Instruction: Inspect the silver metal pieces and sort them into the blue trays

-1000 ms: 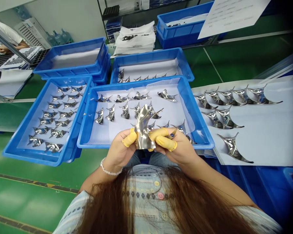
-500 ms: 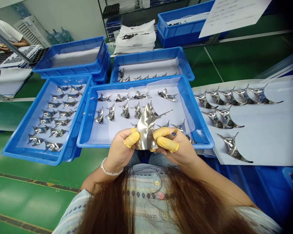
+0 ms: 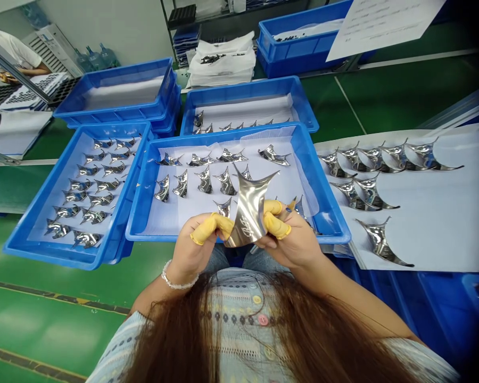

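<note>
Steel, mirror-bright: we pinched one curved, three-pointed metal piece (image 3: 250,207) by its lower edges, left hand (image 3: 193,244) and right hand (image 3: 293,242) in yellow finger cots (image 3: 277,226), just over the near blue tray (image 3: 141,213); eight more lay on the white sheet (image 3: 443,223).

middle blue tray (image 3: 326,210): shiny metal parts (image 3: 204,181) on white paper | left tray (image 3: 64,259): parts in rows (image 3: 88,186) (closely packed) | right: white sheet (image 3: 443,223) with loose parts (image 3: 379,242) | behind: far tray (image 3: 243,88), paper bundles (image 3: 221,64), water bottles (image 3: 96,57) | green floor (image 3: 43,319)
</note>
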`<control>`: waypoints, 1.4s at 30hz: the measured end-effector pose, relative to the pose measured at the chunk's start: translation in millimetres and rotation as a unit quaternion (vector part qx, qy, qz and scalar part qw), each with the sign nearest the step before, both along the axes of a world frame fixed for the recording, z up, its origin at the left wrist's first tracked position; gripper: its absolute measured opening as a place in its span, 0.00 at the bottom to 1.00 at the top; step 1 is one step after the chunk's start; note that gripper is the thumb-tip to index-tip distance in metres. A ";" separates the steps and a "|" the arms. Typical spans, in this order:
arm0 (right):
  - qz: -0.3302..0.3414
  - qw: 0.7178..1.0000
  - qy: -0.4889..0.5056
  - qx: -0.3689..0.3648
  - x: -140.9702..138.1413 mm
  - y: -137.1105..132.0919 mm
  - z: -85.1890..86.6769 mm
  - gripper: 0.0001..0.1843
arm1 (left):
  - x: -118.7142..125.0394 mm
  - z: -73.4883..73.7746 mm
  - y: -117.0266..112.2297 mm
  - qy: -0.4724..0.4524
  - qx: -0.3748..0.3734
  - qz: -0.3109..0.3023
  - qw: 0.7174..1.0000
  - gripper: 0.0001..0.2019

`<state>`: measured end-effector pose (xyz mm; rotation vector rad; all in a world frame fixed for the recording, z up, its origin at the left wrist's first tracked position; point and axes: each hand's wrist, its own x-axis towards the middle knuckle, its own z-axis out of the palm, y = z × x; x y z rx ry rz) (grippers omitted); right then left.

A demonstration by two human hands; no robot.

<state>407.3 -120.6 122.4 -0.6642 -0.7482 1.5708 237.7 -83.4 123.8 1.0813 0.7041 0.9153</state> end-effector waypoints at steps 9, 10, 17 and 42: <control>0.056 0.990 0.097 -0.091 -4.9 2.7 -10.8 0.19 | -1.1 7.3 -5.7 -0.012 -0.008 -0.003 1.000 0.22; 0.063 0.989 0.099 -0.094 -5.4 2.9 -12.0 0.18 | -0.8 8.4 -5.6 -0.009 -0.008 -0.005 1.000 0.22; 0.085 0.983 0.113 -0.116 -11.6 2.2 -16.5 0.16 | 1.3 8.8 -5.9 -0.019 -0.030 -0.011 0.999 0.21; -0.098 0.913 -0.321 0.231 6.5 -5.0 -9.6 0.15 | -14.2 -8.3 2.1 0.023 0.069 0.033 0.997 0.17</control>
